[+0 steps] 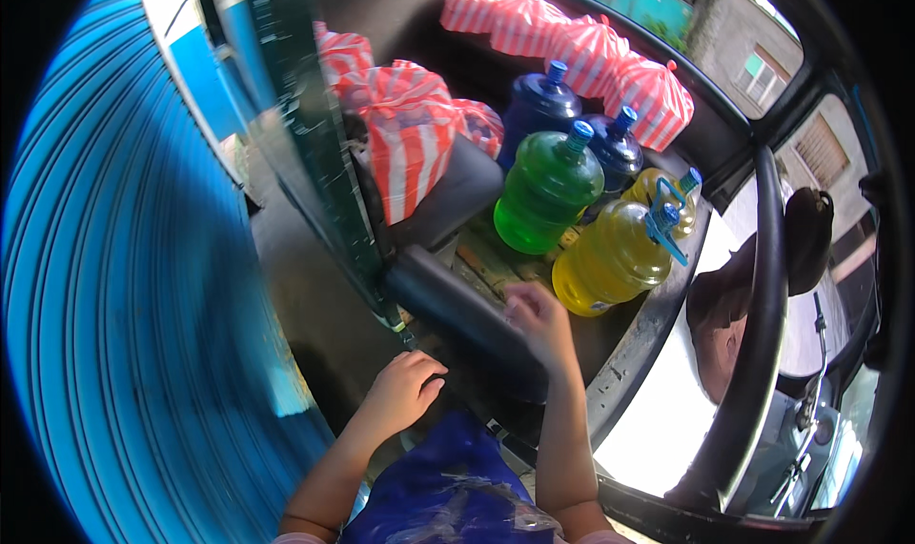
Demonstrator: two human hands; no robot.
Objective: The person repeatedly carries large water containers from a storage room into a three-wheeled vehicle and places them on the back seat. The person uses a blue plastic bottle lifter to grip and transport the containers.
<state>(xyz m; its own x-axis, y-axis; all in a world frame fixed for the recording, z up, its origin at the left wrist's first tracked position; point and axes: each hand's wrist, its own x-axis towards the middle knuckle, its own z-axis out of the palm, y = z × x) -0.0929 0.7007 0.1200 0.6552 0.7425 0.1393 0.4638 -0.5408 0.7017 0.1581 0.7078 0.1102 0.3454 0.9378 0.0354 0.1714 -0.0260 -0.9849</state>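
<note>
My left hand [405,392] is beside the lower end of a dark green post [303,115], its thumb apart from bent fingers and nothing seen in it. Over a black padded seat [457,306] hangs my right hand [541,323], slightly blurred, fingers loosely curled and apart, with no object visible in it. Just beyond it, water jugs stand on a slatted wooden floor: a green jug [548,191], a yellow jug [610,258] with a blue carrying handle [667,222], another yellow jug [656,190] and dark blue jugs [538,106] behind. All have blue caps.
Red-and-white striped plastic bags [410,134] fill the left of the vehicle's cabin; several more striped bags [572,44] line the rear ledge. A blue corrugated shutter [124,287] rises at left. Outside the metal side rail [639,344], a person [729,306] sits by a motorcycle handlebar [805,415].
</note>
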